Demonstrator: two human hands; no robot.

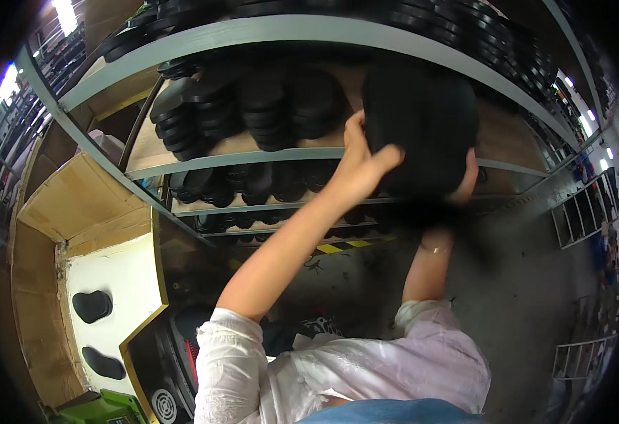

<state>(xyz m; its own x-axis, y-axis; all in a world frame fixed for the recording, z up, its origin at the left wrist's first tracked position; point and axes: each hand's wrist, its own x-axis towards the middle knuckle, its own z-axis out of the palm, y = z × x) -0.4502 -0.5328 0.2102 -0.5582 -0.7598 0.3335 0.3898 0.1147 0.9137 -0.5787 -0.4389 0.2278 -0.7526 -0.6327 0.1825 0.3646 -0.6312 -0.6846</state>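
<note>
At the front of a metal rack, I hold a bundle of black shoe soles up at shelf height. My left hand is closed on the bundle's left side, its thumb lying across the near face. Around the right side wraps my right hand, with only part of its fingers showing. A dark blur covers the right wrist and the bundle's lower end. Left of the bundle, stacks of black soles stand side by side on the wooden shelf. How many pieces I hold cannot be made out.
More soles fill the lower shelves and the one above, behind grey metal rails. To my left, a cardboard-walled white worktop carries two separate soles. A green machine sits below it. Metal frames stand at the right.
</note>
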